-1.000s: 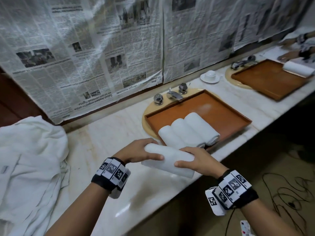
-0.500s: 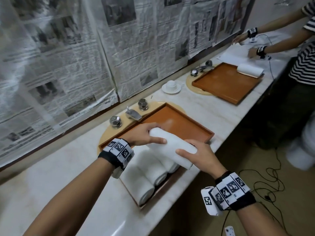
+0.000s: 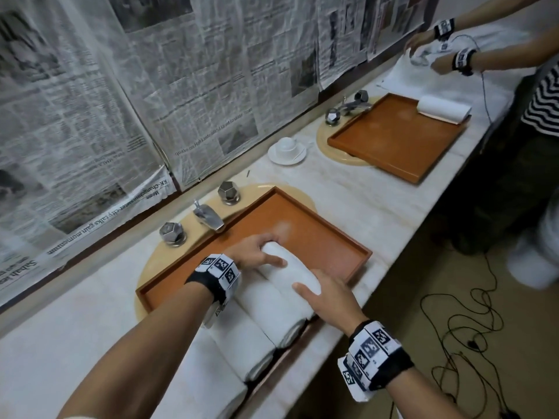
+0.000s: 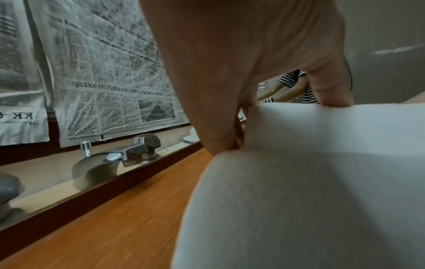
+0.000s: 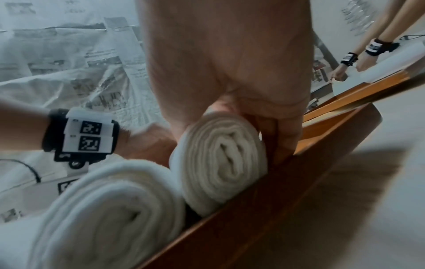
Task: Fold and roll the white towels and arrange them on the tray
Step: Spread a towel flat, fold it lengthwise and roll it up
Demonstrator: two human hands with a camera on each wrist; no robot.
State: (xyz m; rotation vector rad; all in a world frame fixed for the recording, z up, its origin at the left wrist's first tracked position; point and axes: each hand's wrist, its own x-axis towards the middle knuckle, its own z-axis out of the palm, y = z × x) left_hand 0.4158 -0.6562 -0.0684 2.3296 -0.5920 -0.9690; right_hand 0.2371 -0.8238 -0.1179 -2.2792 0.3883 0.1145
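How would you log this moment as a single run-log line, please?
phase: placing | left hand: holds rolled towel far end | right hand: holds near end | tray: three rolls already in

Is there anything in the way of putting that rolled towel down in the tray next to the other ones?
Nothing visible is. Both hands, left hand and right hand, hold the rolled towel right beside the rolled towels already in the tray. The tray floor beyond it is bare.

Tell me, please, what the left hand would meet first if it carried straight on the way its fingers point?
Probably only the bare floor of the orange-brown wooden tray: the left hand points along the rolled white towel toward its far right rim. Depth is uncertain.
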